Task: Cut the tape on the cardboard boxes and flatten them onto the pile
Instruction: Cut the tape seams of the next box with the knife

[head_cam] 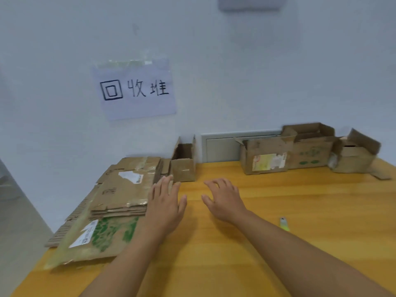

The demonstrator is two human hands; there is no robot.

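Observation:
A pile of flattened cardboard (120,196) lies at the left of the wooden table (300,211). A small open box (183,168) stands upright beside the pile's far right corner. My left hand (166,207) hovers open just in front of that box, fingers spread, at the pile's right edge. My right hand (225,200) is open too, fingers loosely spread over the table to the right of the small box. Neither hand holds anything. A small cutter (284,224) with a yellow-green handle lies on the table right of my right forearm.
Three open cardboard boxes stand along the wall at the back right: one with a label (265,155), one with green print (310,146), one tilted at the far right (355,155). A paper sign (135,91) hangs on the wall above the pile.

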